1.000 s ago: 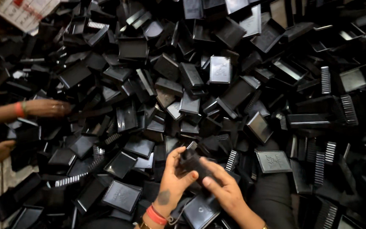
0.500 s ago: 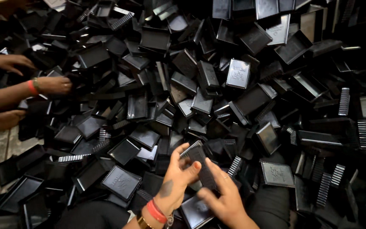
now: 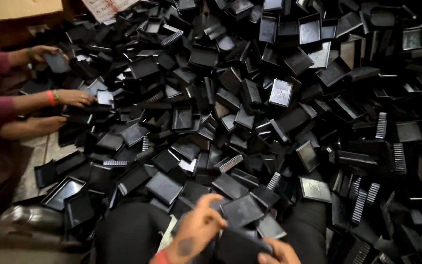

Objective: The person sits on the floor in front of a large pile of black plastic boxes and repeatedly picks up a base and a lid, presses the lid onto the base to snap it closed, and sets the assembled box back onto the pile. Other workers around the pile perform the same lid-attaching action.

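— Black plastic trays and lids cover the whole floor in a heap. Whose hands are low in the head view?

— The wearer's. Left hand curls its fingers over a flat black case at the bottom edge; right hand grips the same case from below, mostly cut off.

— And at the left side?

— Other people's hands rest on pieces at the heap's edge, beside a cardboard box.
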Demonstrator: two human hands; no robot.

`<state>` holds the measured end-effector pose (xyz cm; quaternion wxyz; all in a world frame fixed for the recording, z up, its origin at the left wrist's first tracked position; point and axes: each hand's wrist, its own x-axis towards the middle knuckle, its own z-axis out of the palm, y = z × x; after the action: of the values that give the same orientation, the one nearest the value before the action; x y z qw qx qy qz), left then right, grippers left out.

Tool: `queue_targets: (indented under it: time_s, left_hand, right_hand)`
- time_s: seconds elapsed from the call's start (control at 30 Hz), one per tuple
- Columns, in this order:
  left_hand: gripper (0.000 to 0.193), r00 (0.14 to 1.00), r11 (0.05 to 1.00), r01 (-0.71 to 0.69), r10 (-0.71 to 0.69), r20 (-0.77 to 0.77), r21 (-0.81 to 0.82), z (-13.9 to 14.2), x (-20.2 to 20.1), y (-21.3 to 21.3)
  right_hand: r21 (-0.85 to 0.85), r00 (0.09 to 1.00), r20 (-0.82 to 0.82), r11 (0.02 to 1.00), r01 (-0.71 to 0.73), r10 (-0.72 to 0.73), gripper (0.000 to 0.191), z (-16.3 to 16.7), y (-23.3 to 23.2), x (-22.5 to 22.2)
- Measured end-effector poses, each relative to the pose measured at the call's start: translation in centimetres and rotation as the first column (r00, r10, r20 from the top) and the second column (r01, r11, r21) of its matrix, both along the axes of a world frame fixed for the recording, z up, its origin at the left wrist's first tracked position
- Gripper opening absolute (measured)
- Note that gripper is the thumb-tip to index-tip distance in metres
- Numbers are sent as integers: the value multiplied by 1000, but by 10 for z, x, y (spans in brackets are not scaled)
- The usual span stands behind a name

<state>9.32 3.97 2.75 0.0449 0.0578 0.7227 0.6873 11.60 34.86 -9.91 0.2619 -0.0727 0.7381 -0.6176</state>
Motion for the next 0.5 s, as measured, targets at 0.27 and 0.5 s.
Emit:
queue_targets:
  time_s: [0.27,0.5]
  left_hand:
    - [48,650,379,-758,493,-577,-531,-17,38,-183]
    - [76,895,-598,-394,-79,-438,-698,-72,49,-184]
  right_hand:
    - [-175,745,-279,795,581,-606,44,-9,47,74]
    - [-384,564,-331,654,652,-757,52,-3,42,78]
